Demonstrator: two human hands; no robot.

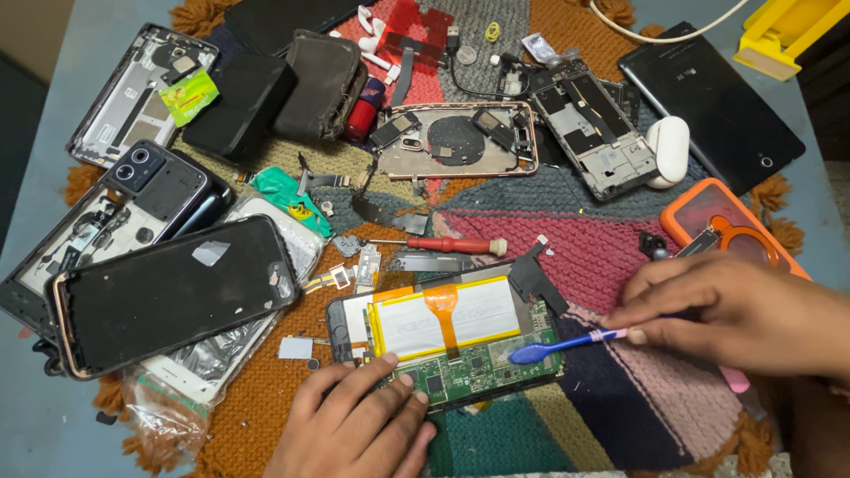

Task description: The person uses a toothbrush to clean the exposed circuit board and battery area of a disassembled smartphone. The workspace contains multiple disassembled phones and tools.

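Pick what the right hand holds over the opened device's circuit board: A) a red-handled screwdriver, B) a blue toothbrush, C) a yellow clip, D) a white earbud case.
B: the right hand holds a blue toothbrush, its head on the green circuit board.

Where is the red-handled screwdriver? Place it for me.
In the head view, the red-handled screwdriver lies mid-table on the woven mat, just above the opened device that the left hand steadies, below the gold-edged phone frame.
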